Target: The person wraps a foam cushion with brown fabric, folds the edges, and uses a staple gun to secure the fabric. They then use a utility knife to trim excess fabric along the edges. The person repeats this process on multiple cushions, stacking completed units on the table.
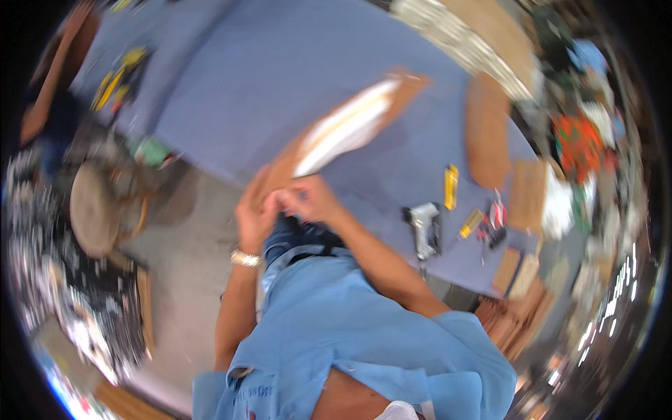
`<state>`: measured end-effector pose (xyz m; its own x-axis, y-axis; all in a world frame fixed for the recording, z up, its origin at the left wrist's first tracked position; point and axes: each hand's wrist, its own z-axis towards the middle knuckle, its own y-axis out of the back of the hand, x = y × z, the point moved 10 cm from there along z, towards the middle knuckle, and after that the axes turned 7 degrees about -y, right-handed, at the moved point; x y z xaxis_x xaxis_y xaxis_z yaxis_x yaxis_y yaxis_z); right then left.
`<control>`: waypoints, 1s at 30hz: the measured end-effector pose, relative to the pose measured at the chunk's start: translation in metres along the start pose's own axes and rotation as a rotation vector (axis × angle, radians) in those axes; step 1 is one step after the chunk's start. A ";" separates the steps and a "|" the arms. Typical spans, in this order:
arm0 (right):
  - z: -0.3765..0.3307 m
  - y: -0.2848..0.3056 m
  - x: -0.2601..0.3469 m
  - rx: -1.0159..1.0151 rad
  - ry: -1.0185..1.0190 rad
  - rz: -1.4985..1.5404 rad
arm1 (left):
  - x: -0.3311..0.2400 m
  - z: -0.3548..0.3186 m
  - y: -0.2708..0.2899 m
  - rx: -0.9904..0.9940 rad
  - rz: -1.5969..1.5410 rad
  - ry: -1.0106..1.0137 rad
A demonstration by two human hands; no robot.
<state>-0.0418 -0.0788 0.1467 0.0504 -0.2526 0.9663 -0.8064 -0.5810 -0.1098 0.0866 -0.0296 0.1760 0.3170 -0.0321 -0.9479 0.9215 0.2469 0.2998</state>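
The left hand's [253, 215] fingers are clamped on the near end of the long brown piece [341, 133], which reaches away beyond them over the blue counter [238, 77], its white lining showing. The right hand [316, 199] curls at that same end; blur hides whether its fingers grip. Steady work probably means bracing the far end against bending and swinging clear of the silver tool [424, 229] right of the fingers.
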 end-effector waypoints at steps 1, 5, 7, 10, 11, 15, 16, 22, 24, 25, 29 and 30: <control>-0.005 0.002 0.024 0.005 0.110 -0.159 | 0.018 -0.005 0.001 0.000 0.040 0.050; -0.050 0.048 0.042 -0.121 0.160 -0.445 | 0.023 -0.009 0.003 -0.010 -0.184 0.153; -0.100 0.117 0.026 -0.443 0.060 -0.515 | 0.025 -0.001 0.008 0.023 -0.092 0.108; -0.225 0.212 -0.029 -1.022 -0.218 -0.772 | 0.011 0.011 0.005 0.126 0.123 -0.058; -0.260 0.229 -0.048 -1.119 -0.409 -0.798 | 0.015 0.015 0.005 0.134 0.141 -0.114; -0.292 0.243 -0.109 -1.170 -0.730 -0.823 | 0.006 0.020 -0.003 0.183 0.148 -0.307; -0.282 0.248 -0.105 -1.143 -0.712 -0.826 | -0.002 0.017 -0.003 0.182 0.121 -0.326; -0.270 0.255 -0.097 -1.013 -0.779 -0.786 | -0.013 0.021 -0.003 0.237 0.090 -0.497; -0.264 0.264 -0.097 -0.908 -0.774 -0.741 | -0.033 0.018 -0.006 0.230 0.149 -0.512; -0.267 0.268 -0.104 -0.985 -0.725 -0.688 | -0.053 0.014 -0.014 0.211 0.116 -0.586; -0.207 0.229 -0.033 -0.878 -0.494 -0.511 | -0.010 0.023 0.001 0.132 0.125 -0.413; -0.210 0.214 -0.025 -0.953 -0.376 -0.473 | 0.024 0.021 0.005 0.146 0.133 -0.262</control>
<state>-0.3388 -0.0345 0.1478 0.5146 -0.4742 0.7144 -0.7718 0.1069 0.6269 0.1030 -0.0498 0.1574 0.4665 -0.2612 -0.8451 0.8844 0.1245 0.4498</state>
